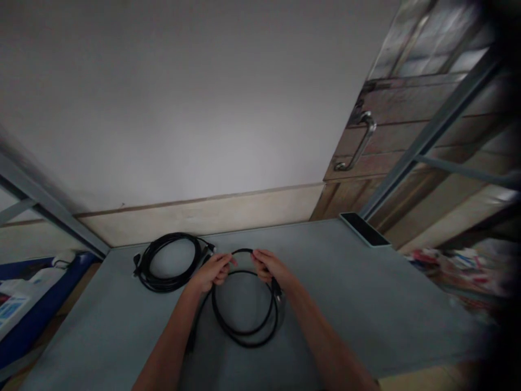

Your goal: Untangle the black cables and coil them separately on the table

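A thin black cable (247,345), bent into loose loops, is between my two hands over the grey table. My left hand (215,270) is closed around the upper left of the loops. On the upper right, my right hand (269,265) grips the same cable, and a connector end (277,290) pokes out below it. A short arc of cable bridges the two hands. The other end, with a dark plug (190,342), dangles below my left wrist. Just left of my left hand lies a second, thicker black cable coil (157,283) with connectors showing at its sides.
The grey table (366,304) meets a pale wall at the back. A phone-like dark slab (365,229) lies at its back right corner. Metal frame posts (431,130) rise at both sides. A wooden door with a handle (360,144) is behind, and a blue-and-white item (24,304) is at left.
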Demonstrator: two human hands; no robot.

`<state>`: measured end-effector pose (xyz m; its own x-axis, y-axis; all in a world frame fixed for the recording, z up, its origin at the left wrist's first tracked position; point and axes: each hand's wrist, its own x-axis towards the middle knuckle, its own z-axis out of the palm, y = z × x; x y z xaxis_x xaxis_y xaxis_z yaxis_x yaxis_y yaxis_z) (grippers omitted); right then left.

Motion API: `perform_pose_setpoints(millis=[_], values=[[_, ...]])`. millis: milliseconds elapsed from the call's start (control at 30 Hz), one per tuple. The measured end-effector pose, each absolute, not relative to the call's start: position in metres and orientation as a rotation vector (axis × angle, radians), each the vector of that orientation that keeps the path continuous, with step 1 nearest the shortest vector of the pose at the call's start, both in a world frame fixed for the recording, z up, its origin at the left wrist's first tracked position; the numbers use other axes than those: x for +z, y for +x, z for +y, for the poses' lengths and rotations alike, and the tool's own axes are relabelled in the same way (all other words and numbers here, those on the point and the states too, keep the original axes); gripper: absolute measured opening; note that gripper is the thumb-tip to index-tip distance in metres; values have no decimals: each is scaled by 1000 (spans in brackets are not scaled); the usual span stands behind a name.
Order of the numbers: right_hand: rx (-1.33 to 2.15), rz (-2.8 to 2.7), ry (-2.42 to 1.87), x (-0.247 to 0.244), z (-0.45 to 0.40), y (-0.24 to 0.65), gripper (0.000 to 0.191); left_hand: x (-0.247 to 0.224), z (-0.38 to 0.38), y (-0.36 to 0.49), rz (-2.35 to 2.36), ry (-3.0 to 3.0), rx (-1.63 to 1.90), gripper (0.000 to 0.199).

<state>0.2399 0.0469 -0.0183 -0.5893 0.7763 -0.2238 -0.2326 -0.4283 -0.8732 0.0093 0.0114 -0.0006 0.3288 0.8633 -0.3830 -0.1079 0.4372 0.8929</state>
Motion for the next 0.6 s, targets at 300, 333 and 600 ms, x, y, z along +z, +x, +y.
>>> perform_pose_setpoints(millis=[300, 333, 600], values=[[1911, -780, -832, -32, 59, 251, 40, -13, 13, 5, 1018, 682, 867, 43], [1958, -776, -834, -31, 57, 253, 40, -12, 12, 3, 1031, 689, 817, 44], [2303, -868, -841, -4, 43, 274, 44, -10, 8, -17, 994, 727, 494, 47]])
